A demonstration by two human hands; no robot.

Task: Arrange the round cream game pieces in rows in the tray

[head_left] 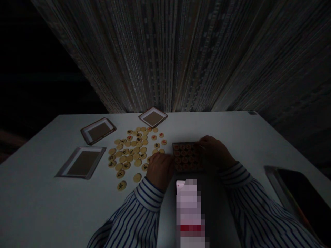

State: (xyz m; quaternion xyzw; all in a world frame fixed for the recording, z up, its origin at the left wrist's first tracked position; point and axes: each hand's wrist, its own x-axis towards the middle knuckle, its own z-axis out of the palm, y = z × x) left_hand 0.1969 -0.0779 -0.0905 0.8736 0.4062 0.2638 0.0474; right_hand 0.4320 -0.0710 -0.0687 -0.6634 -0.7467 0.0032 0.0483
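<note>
A shallow dark box [184, 153] holds rows of round Chinese chess pieces with red characters, lying face up. My left hand [160, 169] is closed at the box's left edge, with its fingers curled against the side. Over the right edge and far right corner, my right hand [216, 151] has its fingers drawn together. Dim light hides whatever its fingertips grip. Left of the box spreads a loose group of pale chess pieces [129, 157], some with black or red characters, others blank side up. A few lie close beside my left hand.
Three small shallow trays stand on the white table [33, 193]: a near left tray [82, 162], a far left tray [98, 131] and a back tray [153, 117]. A lit phone [180, 184], partly pixelated, lies in front. At right is a dark flat object [300, 189]. A curtain [165, 62] hangs behind.
</note>
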